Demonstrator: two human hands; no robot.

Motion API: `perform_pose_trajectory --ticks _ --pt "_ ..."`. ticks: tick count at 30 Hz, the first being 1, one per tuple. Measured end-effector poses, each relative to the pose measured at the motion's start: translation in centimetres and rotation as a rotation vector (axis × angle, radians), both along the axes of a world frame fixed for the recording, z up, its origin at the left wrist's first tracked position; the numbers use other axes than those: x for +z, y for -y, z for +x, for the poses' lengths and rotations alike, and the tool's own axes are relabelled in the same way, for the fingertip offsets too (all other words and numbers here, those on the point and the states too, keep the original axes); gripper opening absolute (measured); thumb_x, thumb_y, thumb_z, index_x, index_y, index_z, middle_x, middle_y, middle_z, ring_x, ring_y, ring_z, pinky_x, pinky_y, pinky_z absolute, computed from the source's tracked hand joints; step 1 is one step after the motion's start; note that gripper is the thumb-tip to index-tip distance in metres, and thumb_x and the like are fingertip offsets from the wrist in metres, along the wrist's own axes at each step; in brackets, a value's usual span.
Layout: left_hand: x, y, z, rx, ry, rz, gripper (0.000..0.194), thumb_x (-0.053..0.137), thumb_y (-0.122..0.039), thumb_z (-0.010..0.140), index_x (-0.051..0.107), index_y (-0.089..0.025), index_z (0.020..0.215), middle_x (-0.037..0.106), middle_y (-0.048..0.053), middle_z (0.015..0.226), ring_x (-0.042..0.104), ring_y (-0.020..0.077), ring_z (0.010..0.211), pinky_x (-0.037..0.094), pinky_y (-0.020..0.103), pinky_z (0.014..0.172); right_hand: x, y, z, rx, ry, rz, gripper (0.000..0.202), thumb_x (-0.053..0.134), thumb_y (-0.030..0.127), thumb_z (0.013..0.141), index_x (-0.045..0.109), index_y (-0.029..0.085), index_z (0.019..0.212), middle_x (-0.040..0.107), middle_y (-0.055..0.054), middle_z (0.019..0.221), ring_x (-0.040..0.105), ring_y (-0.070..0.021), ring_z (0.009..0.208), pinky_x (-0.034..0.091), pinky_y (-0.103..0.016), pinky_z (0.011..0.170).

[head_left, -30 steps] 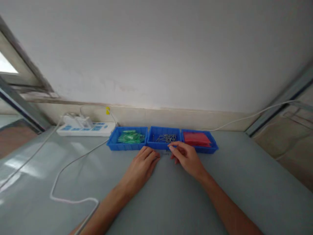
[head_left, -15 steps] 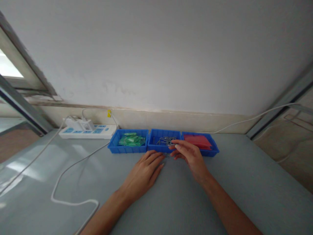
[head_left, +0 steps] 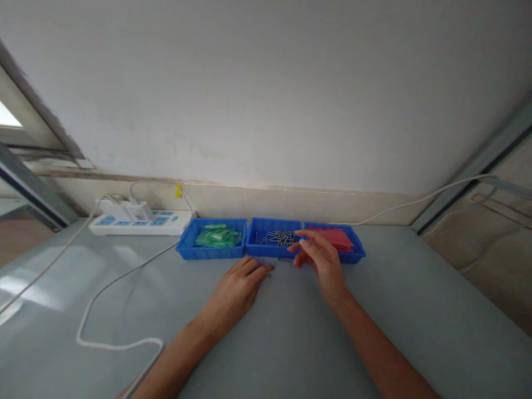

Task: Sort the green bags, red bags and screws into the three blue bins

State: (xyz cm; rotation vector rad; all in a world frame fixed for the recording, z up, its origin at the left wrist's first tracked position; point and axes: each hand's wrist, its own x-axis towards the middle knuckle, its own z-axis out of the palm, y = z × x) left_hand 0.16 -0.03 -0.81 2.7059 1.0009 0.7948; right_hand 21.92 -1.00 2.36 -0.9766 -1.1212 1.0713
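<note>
Three blue bins stand side by side against the wall. In the middle bin (head_left: 274, 252) lies a heap of thin metal pieces (head_left: 281, 239) that look like screws or nails. My left hand (head_left: 240, 287) rests on the table before this bin, fingers curled and closed; whatever they hold is too small to make out. To its right, my right hand (head_left: 323, 265) hovers over the front of the middle and right bins, fingers apart, with nothing visible between them. A few thin metal pieces (head_left: 285, 260) lie on the table between my hands.
The left bin (head_left: 211, 252) contains green plastic packets (head_left: 219, 236); red sheets or packets (head_left: 336, 239) fill the right bin (head_left: 353, 257). A white power strip (head_left: 139, 226) with plugs stands at the left. Its white cable (head_left: 108, 288) winds across the grey table (head_left: 291, 343).
My left hand's fingers have curled in and drawn slightly back from the metal pieces. My right hand's fingers have spread wider above them. The whole view has shifted a little.
</note>
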Motion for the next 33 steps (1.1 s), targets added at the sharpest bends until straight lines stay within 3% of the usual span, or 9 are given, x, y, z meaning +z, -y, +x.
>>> perform_pose_trajectory --ticks 5,8,14,18,20,23,26,30,33 --pt "0.2 0.3 0.1 0.036 0.124 -0.110 0.027 0.043 -0.018 0.103 0.059 -0.022 0.125 0.069 0.007 0.109 0.069 0.0199 0.094 0.058 0.032 0.085 -0.9 -0.2 -0.1 0.064 0.215 -0.031 0.033 0.065 0.050 0.089 0.073 0.019 0.093 0.069 -0.001 0.068 0.060 -0.0132 0.053 0.047 -0.026 0.052" --pt "0.6 0.6 0.1 0.041 0.219 -0.115 0.026 0.046 -0.020 0.103 0.057 -0.023 0.126 0.069 0.004 0.103 0.069 0.0169 0.089 0.057 0.028 0.083 -1.4 -0.1 -0.4 0.179 0.313 -0.067 0.037 0.061 0.052 0.092 0.074 0.017 0.091 0.069 -0.002 0.070 0.061 -0.0132 0.056 0.048 -0.025 0.054" --pt "1.2 1.1 0.3 0.008 0.298 -0.084 0.017 0.048 -0.022 0.102 0.058 -0.022 0.115 0.067 0.002 0.093 0.068 0.0146 0.083 0.057 0.025 0.078 -1.6 0.0 -1.1 0.365 0.199 -0.109 0.044 0.065 0.058 0.088 0.077 0.016 0.088 0.072 -0.004 0.071 0.067 -0.0148 0.061 0.053 -0.027 0.059" --pt "1.2 1.0 0.5 0.037 0.215 -0.076 0.018 0.050 -0.028 0.102 0.060 -0.021 0.115 0.068 0.005 0.101 0.069 0.0178 0.091 0.058 0.029 0.083 -1.0 -0.1 -0.8 0.250 0.145 -0.099 0.035 0.071 0.052 0.085 0.078 0.018 0.084 0.072 -0.003 0.069 0.065 -0.0140 0.058 0.052 -0.026 0.057" --pt "1.1 0.9 0.5 0.020 0.130 -0.058 0.020 0.050 -0.027 0.102 0.063 -0.020 0.115 0.069 0.008 0.110 0.068 0.0204 0.098 0.058 0.034 0.090 -0.5 -0.1 -0.5 0.162 0.055 -0.092 0.031 0.073 0.048 0.083 0.078 0.019 0.094 0.076 -0.005 0.078 0.068 -0.0154 0.064 0.054 -0.027 0.060" --pt "1.0 0.8 0.6 -0.038 0.033 -0.015 0.025 0.048 -0.025 0.103 0.065 -0.018 0.120 0.070 0.010 0.119 0.063 0.0243 0.111 0.054 0.041 0.101 0.0 -0.1 -0.2 0.046 -0.079 -0.074 0.042 0.075 0.044 0.081 0.071 0.024 0.118 0.078 -0.006 0.096 0.072 -0.0184 0.074 0.057 -0.030 0.066" --pt "0.9 0.8 0.7 -0.077 -0.027 0.006 0.031 0.048 -0.026 0.104 0.063 -0.017 0.130 0.069 0.010 0.127 0.057 0.0265 0.122 0.051 0.046 0.107 0.1 -0.1 -0.1 -0.027 -0.059 -0.037 0.038 0.073 0.041 0.083 0.068 0.023 0.116 0.078 -0.005 0.092 0.070 -0.0166 0.068 0.056 -0.029 0.063" --pt "0.8 0.9 0.7 -0.096 -0.072 0.002 0.033 0.048 -0.026 0.104 0.061 -0.019 0.134 0.066 0.009 0.133 0.053 0.0272 0.127 0.049 0.049 0.109 0.0 0.0 0.3 -0.081 0.194 0.040 0.025 0.067 0.037 0.087 0.069 0.021 0.106 0.075 -0.004 0.083 0.067 -0.0154 0.061 0.053 -0.028 0.059" --pt "0.7 0.8 0.7 -0.104 -0.075 0.005 0.033 0.046 -0.026 0.105 0.063 -0.020 0.133 0.066 0.008 0.132 0.054 0.0270 0.126 0.050 0.049 0.108 0.2 0.2 0.9 -0.066 0.621 0.139 0.016 0.063 0.029 0.089 0.072 0.021 0.100 0.076 -0.005 0.085 0.068 -0.0172 0.063 0.054 -0.030 0.062"
